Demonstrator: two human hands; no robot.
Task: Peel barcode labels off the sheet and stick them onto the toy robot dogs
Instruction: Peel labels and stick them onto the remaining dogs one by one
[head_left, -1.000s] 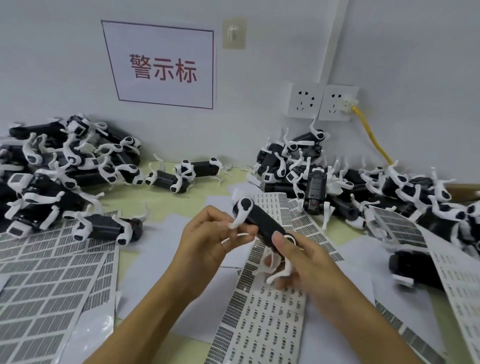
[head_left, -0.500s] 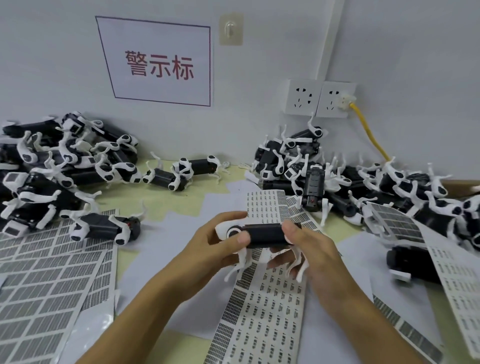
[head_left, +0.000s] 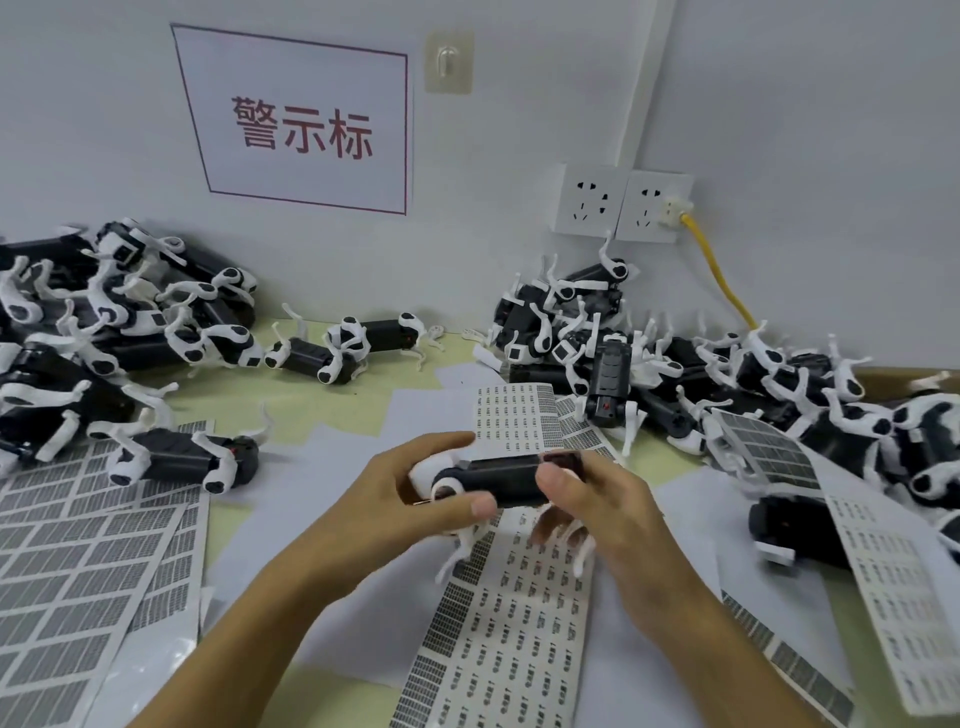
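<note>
Both my hands grip one dog (head_left: 511, 480) over the sheet (head_left: 511, 613): left hand (head_left: 410, 493) at its head, right hand (head_left: 597, 499) at its tail. Looks like pressing a label; next, set it aside.

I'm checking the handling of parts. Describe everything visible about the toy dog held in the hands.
The toy dog has a long black body that looks like smooth plastic, with white legs hanging down and a white rounded joint at its left end. It lies roughly level above the label sheet. The left hand grips its left end and the right hand grips its right end, thumb on top. No label shows on it.
</note>
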